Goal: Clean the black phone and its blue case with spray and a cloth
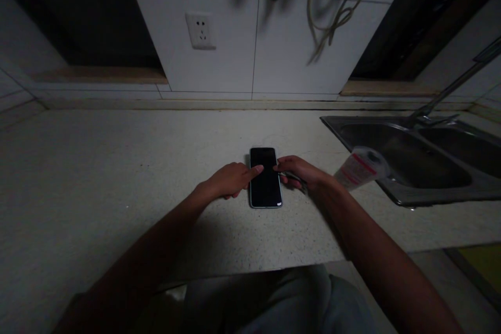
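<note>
No brand or lettering can be read on the phone (266,188); only a small white mark is seen at the lower right corner of its dark screen; red print is carried by the pale container (358,168) beside the sink (407,195), but its words are too blurred to be made out. The phone is laid on the counter (117,167), between the two hands; its left edge is pinched by the left hand (237,180), with the thumb placed flat on the screen and the fingers curled at the side; its right edge is met by the thumb tip of the right hand (299,171), whose fingers are bent; a thin dark item (294,176) is seen against that hand, partly hidden, and whether it is gripped cannot be told.
</note>
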Available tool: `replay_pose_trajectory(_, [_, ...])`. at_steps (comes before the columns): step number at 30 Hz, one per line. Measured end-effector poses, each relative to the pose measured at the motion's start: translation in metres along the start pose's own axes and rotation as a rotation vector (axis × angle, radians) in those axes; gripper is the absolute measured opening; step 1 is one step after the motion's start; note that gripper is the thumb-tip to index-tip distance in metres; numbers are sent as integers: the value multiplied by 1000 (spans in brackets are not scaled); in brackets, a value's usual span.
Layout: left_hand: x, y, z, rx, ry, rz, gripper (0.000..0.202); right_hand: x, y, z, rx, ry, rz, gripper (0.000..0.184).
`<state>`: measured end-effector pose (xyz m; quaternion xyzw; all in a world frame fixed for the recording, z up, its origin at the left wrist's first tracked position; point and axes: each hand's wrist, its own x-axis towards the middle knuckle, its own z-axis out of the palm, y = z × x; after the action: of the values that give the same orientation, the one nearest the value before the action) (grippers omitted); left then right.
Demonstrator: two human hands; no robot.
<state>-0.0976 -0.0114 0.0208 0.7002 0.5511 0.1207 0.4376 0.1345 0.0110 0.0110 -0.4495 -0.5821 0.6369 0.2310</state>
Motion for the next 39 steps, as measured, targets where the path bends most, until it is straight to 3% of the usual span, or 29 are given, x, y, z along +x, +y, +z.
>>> replay_pose_trajectory(4, [1,3,2,89,50,-7,67,2,3,4,-85,41,21,24])
replay_pose_trajectory(10, [10,0,4,186,405,29,46,3,6,8,-280,-22,-7,31])
replay_pose_trajectory(17, [13,-1,5,303,443,-20,45,-3,3,8,-424,-24,-54,35])
replay_pose_trajectory(21, [13,-3,5,294,464,-29,44,-1,2,1,-668,128,-237,32])
replay_pose_trajectory(25, [14,-5,6,252,472,-19,45,3,6,-5,-775,272,-358,22])
replay_pose_trajectory(27, [14,-6,5,263,482,-9,46,4,7,-8,-804,424,-444,14])
replay_pose_trajectory(30, [16,-9,0,420,528,-31,45,3,5,-12,-833,708,-592,19])
replay_pose_trajectory(33, [19,-15,-7,561,621,-69,40,-1,0,-13,-770,846,-702,22])
replay_pose_trajectory(36, [22,-23,-12,646,621,-77,37,-3,-3,-8,-628,722,-603,30])
replay_pose_trajectory(39, [24,-29,-12,712,564,-35,32,-2,1,-3,-588,378,-335,44])
